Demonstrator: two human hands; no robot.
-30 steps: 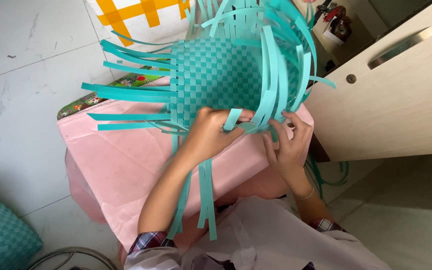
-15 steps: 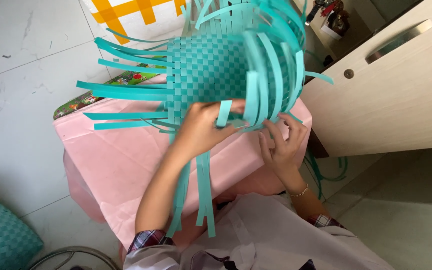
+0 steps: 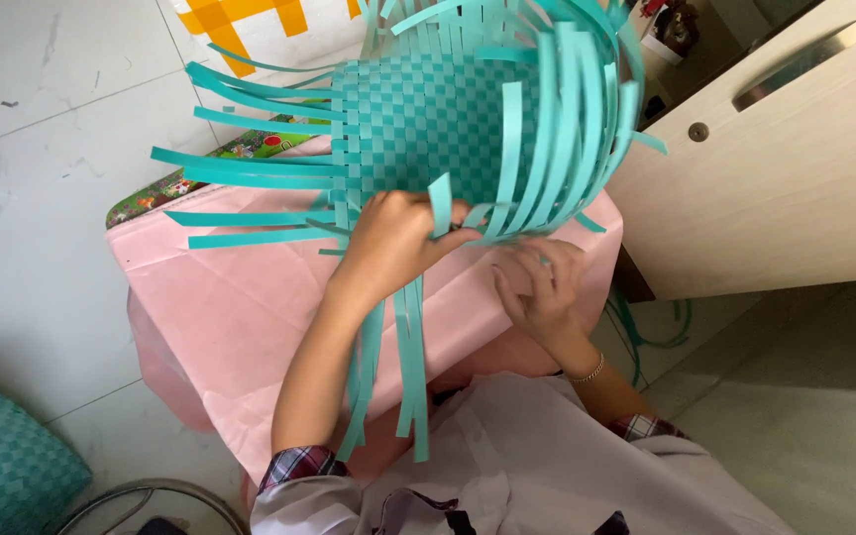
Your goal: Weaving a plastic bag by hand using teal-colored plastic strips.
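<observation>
Half-woven teal strip basket: light, springy (loose ends splay); left hand pinches its edge, right hand spread beneath.

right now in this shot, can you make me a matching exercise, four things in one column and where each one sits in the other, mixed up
Things
1. left hand
2. right hand
3. finished woven piece
4. wooden cabinet

Places
A. on the floor tiles, bottom left corner
B. gripping the lower edge of the half-woven teal basket
C. to the right of the pink-covered table
D. fingers spread below the basket's curved upright strips

Pairs: 1-B, 2-D, 3-A, 4-C
</observation>
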